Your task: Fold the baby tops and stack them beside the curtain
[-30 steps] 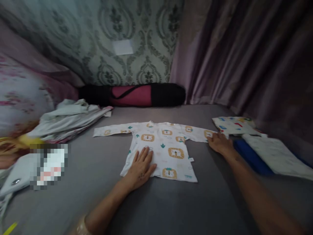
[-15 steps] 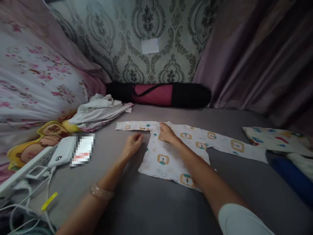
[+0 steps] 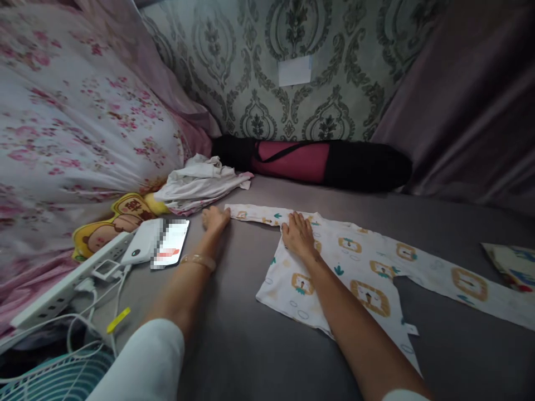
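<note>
A white long-sleeved child's shirt [image 3: 317,312] with lion faces and green leaves lies spread out on the grey bed sheet. Its left-hand sleeve stretches out towards my left hand [image 3: 215,219], whose fingers are closed at the cuff, apparently pinching it. Flat on the shirt near that sleeve's shoulder rests my right hand [image 3: 299,234], fingers stretched out and somewhat apart. The other sleeve runs to the right edge of the view. A small white tag sticks out at the shirt's side seam.
A phone [image 3: 171,245], a white power bank [image 3: 143,242] and a power strip [image 3: 71,278] with cables lie on the left. Crumpled white clothes [image 3: 200,181] sit behind my left hand. A black and red long bag [image 3: 292,161] lies along the wall; folded patterned cloth [image 3: 507,262] is at right.
My left hand has moved left and away from me to the sleeve's cuff. My right hand now lies flatter near the shoulder. The view has turned left.
</note>
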`<state>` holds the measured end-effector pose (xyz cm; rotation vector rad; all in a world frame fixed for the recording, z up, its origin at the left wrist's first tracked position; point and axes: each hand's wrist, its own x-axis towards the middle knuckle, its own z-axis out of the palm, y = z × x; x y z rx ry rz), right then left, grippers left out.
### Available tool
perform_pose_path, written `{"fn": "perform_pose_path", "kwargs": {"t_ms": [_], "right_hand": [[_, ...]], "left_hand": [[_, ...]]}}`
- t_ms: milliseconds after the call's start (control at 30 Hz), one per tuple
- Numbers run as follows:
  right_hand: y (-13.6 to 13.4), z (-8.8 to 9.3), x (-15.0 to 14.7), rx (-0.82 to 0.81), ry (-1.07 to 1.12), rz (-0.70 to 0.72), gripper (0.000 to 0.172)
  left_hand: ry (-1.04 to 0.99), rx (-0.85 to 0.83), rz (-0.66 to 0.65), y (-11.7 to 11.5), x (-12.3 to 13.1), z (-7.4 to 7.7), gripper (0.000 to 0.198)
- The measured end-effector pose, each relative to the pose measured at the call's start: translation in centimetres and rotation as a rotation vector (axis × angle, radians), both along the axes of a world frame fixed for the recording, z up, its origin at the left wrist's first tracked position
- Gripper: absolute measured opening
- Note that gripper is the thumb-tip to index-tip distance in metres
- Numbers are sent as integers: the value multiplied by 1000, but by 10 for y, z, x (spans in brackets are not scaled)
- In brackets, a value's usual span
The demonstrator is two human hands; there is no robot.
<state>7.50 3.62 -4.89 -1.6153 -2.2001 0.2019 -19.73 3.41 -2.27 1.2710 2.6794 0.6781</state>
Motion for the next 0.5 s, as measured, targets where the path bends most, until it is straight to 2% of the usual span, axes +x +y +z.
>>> {"fn": "perform_pose_path", "kwargs": {"t_ms": [67, 133, 300, 400, 500], "right_hand": [[-1, 2, 0, -10, -16, 10, 55], [-2, 4, 0, -26, -30, 16, 57], [-4, 7, 1, -70, -47, 30, 62], [-4, 8, 2, -84, -49, 30, 65], [-4, 7, 2, -83, -51, 29, 68]], "left_hand": [[6, -59, 31, 8, 4, 1, 30], [34, -52, -42, 13, 6, 3, 26], [118, 15, -190, 20, 0, 9, 30], [181, 41, -262, 26, -6, 3, 27], [192, 37, -271, 31, -12, -9, 24]]}}
